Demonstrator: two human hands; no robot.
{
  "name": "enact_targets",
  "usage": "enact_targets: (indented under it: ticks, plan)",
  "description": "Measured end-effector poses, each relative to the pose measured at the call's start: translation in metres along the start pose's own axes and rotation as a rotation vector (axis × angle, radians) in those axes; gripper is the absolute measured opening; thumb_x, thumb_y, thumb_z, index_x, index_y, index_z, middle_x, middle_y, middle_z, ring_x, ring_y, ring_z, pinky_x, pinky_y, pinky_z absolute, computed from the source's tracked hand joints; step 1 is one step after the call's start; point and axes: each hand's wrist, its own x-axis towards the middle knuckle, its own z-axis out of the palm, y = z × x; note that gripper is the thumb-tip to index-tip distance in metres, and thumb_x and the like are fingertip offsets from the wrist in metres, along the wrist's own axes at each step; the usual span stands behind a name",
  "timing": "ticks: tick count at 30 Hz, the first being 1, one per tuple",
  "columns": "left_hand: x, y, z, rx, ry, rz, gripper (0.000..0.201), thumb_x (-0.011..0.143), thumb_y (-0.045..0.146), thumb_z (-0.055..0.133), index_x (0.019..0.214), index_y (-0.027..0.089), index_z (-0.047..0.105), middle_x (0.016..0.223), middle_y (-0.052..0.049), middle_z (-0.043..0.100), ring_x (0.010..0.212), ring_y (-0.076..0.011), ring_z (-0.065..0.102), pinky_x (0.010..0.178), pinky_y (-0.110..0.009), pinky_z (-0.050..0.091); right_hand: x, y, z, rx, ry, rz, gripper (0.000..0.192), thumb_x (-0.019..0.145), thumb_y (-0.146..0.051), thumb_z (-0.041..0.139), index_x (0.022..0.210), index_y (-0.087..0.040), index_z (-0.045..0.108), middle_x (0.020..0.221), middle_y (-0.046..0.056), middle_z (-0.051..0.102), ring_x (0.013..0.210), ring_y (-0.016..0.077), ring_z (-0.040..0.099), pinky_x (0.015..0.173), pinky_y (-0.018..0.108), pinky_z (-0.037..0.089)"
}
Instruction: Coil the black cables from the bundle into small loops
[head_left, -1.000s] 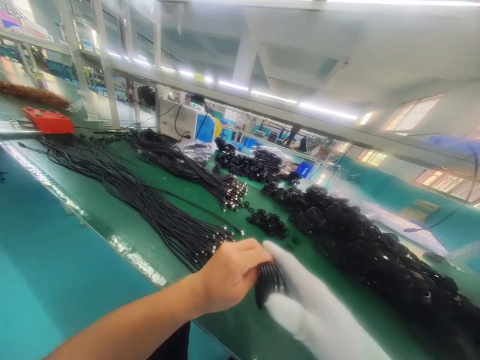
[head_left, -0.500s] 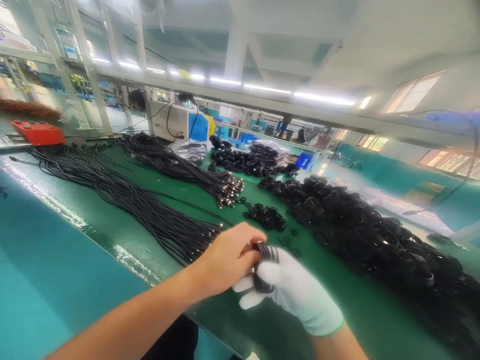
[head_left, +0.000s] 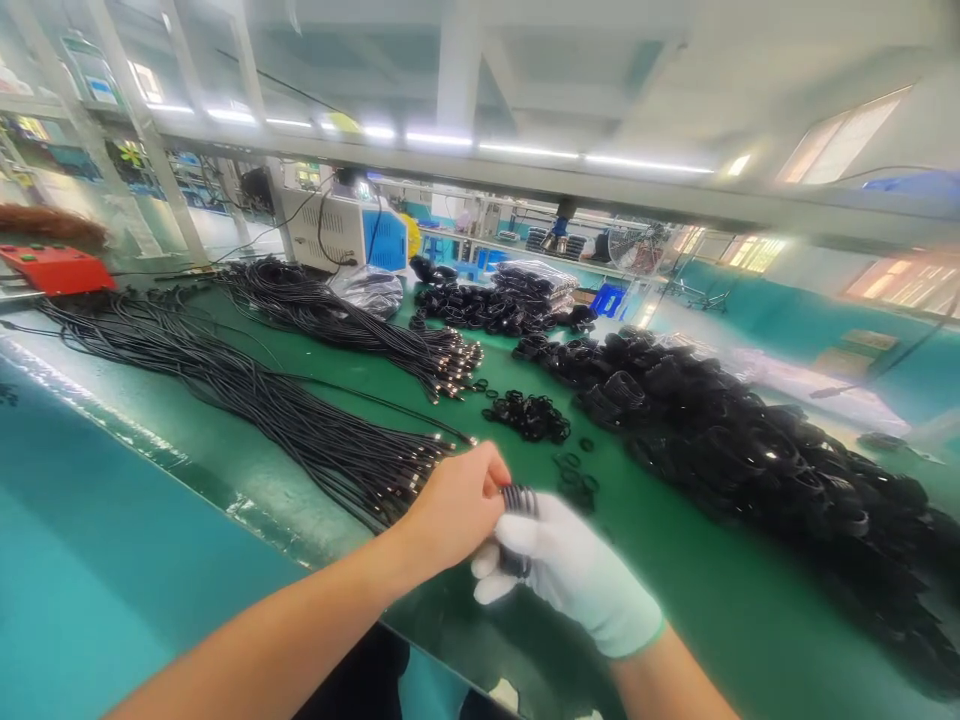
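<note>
While 1 s ago the gloved right hand [head_left: 574, 575] lay flat and open, it's now curled round the black ribbed coil [head_left: 516, 520], w/ the bare left hand [head_left: 454, 505] pinching the coil's top. Both hands sit just past the near cable bundle [head_left: 315, 440] ends, closer to the bundle than before; ring pile [head_left: 531, 415] beyond.

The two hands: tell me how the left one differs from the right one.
The left hand is bare, while the right hand wears a white glove. The left hand comes in from the lower left with its whole forearm in view, while the right hand enters from the bottom edge with only a short stretch of arm showing. Both close on the same small stack of black rings, held between them just above the green table.
</note>
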Motion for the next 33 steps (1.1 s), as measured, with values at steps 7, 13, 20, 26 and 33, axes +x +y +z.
enact_targets:
  ticks: [7,13,20,26,33]
  plan:
    - [0.002,-0.004,0.006,0.138,-0.032,-0.007,0.002,0.071,0.020,0.056,0.072,0.021,0.054,0.060,0.004,0.058,0.056,-0.0125,0.052,0.048,-0.021,0.033,0.002,0.005,0.003,-0.120,0.055,0.070,0.021,0.070,-0.024,0.070,0.082,-0.009,0.060,0.064,0.002,0.058,0.049,0.0087,0.055,0.043,0.019,0.049]
    - [0.015,-0.004,-0.015,0.134,-0.066,0.103,0.019,0.074,0.035,0.059,0.086,0.020,0.060,0.075,0.002,0.063,0.068,-0.0147,0.056,0.058,-0.023,0.040,-0.016,-0.015,-0.031,0.026,0.209,-0.133,0.029,0.072,-0.030,0.066,0.092,-0.010,0.062,0.067,0.004,0.063,0.046,0.0096,0.056,0.037,0.017,0.044]
    - [0.068,-0.021,0.026,0.374,-0.203,0.243,0.011,0.080,0.025,0.051,0.079,0.020,0.061,0.077,0.001,0.063,0.074,-0.0152,0.056,0.065,-0.024,0.040,-0.042,-0.044,-0.085,0.225,0.600,-0.344,0.029,0.077,-0.036,0.066,0.098,-0.016,0.060,0.091,0.008,0.067,0.089,0.0213,0.065,0.074,0.032,0.055]
    - [0.110,-0.022,0.090,0.359,-0.292,0.263,0.007,0.073,0.016,0.057,0.075,0.022,0.061,0.085,0.000,0.060,0.088,-0.0199,0.055,0.078,-0.029,0.039,-0.045,-0.045,-0.085,0.241,0.655,-0.396,0.034,0.074,-0.036,0.069,0.099,-0.015,0.059,0.092,0.009,0.067,0.093,0.0260,0.065,0.079,0.038,0.054]
    - [0.113,-0.036,0.072,0.053,-0.320,0.098,0.008,0.076,0.024,0.053,0.071,0.018,0.051,0.072,-0.001,0.054,0.074,-0.0171,0.054,0.068,-0.028,0.043,-0.037,-0.035,-0.081,0.115,0.594,-0.403,0.037,0.075,-0.032,0.069,0.104,-0.014,0.054,0.082,0.007,0.066,0.065,0.0143,0.062,0.049,0.022,0.048]
